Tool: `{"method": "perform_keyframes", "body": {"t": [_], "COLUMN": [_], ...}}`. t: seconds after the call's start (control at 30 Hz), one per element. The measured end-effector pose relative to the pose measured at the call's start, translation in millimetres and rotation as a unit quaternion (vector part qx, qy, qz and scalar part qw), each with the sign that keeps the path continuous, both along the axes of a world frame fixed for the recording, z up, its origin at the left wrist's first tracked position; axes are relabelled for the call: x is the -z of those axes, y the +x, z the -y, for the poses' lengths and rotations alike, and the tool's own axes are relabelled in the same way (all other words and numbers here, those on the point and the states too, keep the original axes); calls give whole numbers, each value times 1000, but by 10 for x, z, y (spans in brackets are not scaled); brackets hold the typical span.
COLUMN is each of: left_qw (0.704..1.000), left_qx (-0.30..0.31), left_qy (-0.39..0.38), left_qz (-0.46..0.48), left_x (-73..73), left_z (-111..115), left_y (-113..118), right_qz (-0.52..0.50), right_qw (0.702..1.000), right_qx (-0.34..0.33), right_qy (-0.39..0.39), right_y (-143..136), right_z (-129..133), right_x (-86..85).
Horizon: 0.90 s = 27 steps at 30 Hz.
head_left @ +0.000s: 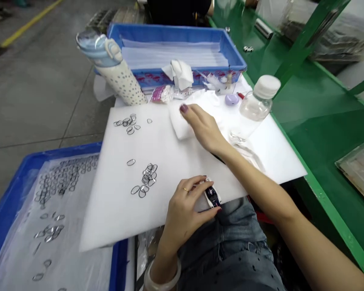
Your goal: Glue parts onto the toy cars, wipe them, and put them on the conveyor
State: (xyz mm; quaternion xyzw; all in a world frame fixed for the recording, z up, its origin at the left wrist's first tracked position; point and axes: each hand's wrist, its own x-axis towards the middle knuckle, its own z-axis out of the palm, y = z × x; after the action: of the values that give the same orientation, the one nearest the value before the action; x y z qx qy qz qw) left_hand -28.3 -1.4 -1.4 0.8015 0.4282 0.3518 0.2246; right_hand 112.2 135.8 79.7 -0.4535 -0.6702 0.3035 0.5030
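Left hand [186, 210] pinches small dark part [212, 195]; right hand [202, 125] presses white pad [179, 123], fingers flat. Risk: forearm sweep tips bottle [253, 109].

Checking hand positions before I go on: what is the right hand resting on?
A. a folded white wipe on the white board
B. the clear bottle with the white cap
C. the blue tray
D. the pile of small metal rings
A: the right hand lies with its fingers on a folded white wipe on the white board, apart from the clear bottle.
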Motion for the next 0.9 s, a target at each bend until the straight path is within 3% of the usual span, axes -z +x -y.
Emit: {"method": "perform_keyframes", "body": {"t": [0.1,0.2,0.27,0.33,0.43,0.5,0.57,0.67,0.77,0.9], "left_qw": [999,996,996,997,995,984,953,910,910,933], "left_qx": [-21,-53,-52,-37,-61,-164,-300,-411,-405,-344], "left_qy": [28,66,74,71,63,61,52,20,-5,-33], "left_qz": [-10,-19,-15,17,54,37,4,-54,-90,-98], "left_x": [32,36,10,-33,-96,-111,-94,-28,21,-19], "left_z": [-1,-1,20,67,158,196,195,111,-15,-124], "left_y": [54,146,171,126,-101,-337,-591,-896,-1043,-1101], "right_qz": [21,209,359,422,337,234,151,151,210,73], "right_qw": [990,937,883,857,891,916,928,936,931,946], "right_qx": [108,269,302,297,305,326,339,312,293,305], "right_qy": [89,83,27,-2,16,1,-34,-65,-64,-83], "right_y": [351,742,922,1013,1073,1125,1188,1271,1338,1426], "right_z": [445,831,898,871,823,820,830,863,919,1004], "right_x": [184,384,506,588,609,579,545,506,484,498]}}
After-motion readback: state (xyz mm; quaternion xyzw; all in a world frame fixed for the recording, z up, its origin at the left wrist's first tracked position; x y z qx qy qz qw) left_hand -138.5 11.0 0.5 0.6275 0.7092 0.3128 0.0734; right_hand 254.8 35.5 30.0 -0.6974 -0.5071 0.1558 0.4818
